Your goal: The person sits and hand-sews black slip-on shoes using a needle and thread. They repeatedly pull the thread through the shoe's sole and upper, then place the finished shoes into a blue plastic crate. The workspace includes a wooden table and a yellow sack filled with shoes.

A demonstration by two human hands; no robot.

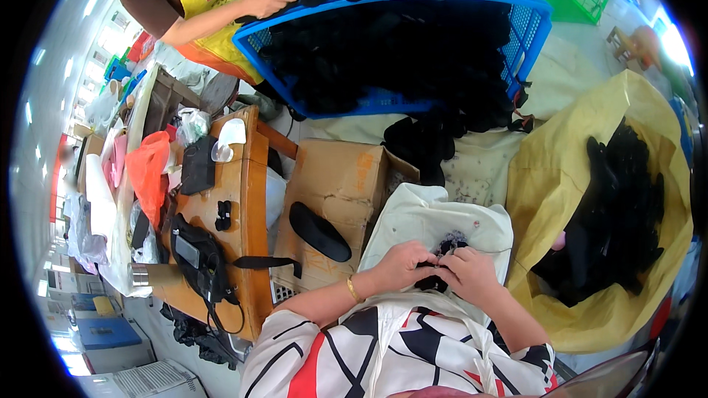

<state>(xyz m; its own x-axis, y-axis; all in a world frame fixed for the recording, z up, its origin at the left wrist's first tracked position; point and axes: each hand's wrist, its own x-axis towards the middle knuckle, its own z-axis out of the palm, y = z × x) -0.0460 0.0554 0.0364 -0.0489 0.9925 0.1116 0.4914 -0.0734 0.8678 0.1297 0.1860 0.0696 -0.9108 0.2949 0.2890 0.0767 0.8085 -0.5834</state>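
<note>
Head view, and the action is down in the lap: the left hand and the right hand meet, fingertips pinched nearly closed on a small black piece, right over the white cloth. How hard each hand squeezes, I can't tell; fingers cover most of it. Here's the danger: something this small could slip away if one pinch slackens before the other has it secure. Dark scraps lie just beyond the fingertips, so a dropped piece might get lost among them. And watch the right: the yellow sack, loaded with black items, stands near the right forearm; a wide swing could catch its rim.
</note>
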